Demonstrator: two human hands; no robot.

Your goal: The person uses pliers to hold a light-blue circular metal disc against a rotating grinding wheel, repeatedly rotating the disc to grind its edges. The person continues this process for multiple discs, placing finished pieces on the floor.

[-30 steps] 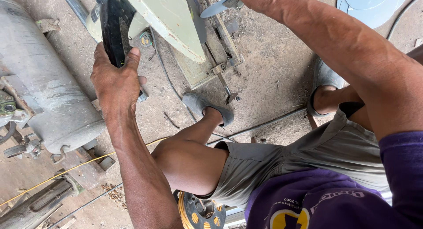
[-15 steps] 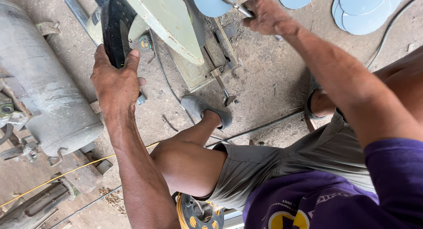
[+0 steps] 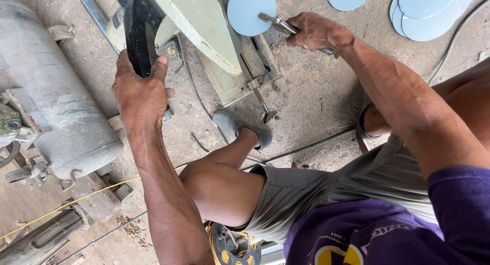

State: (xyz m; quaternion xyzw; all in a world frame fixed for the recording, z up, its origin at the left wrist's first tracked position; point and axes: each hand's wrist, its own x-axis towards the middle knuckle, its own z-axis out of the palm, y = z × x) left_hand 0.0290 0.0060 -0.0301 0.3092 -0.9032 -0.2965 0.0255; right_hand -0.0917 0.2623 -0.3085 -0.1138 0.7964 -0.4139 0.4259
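A grey tank (image 3: 56, 96) lies on the dirt floor (image 3: 316, 112) to my left. Ahead stands the pale green cutting machine (image 3: 204, 30); my left hand (image 3: 139, 94) is clamped around its black handle (image 3: 137, 25). My right hand (image 3: 316, 33) grips locking pliers (image 3: 278, 24) that pinch a round blue-grey metal disc (image 3: 250, 11) just beside the machine.

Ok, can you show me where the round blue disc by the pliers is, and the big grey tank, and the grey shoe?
round blue disc (image 3: 250, 11), head view, on the flat middle of its face.
big grey tank (image 3: 56, 96), head view, on its curved side.
grey shoe (image 3: 229, 123), head view, on its toe end.
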